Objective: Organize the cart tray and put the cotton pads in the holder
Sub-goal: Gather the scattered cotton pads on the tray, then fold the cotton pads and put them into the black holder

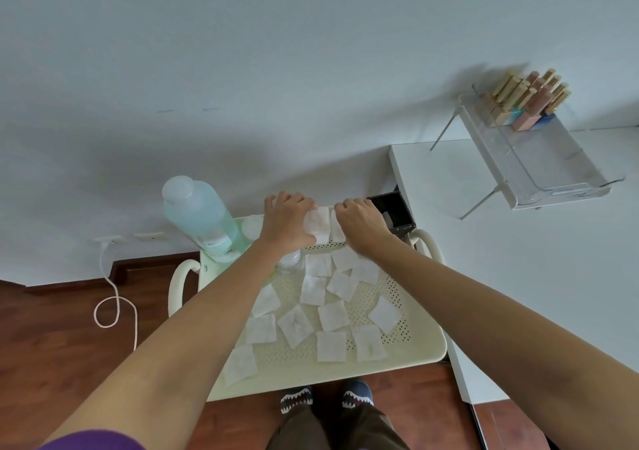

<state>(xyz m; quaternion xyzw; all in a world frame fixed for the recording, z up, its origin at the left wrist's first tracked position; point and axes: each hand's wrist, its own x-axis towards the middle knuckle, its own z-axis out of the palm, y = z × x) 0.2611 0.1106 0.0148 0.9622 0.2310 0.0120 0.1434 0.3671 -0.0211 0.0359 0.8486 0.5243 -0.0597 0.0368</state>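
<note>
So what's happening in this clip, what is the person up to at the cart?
A person stands at a cream cart tray strewn with square cotton pads. At the tray's far edge the left hand holds a pad, and the right hand grips another beside it. The black holder sits at the far right corner, just beyond the right hand. More than a dozen pads still lie loose on the tray. A large blue-green bottle stands at the far left corner.

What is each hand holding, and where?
Left hand pinches a cotton pad by its left edge; right hand grips another pad, mostly hidden.
</note>
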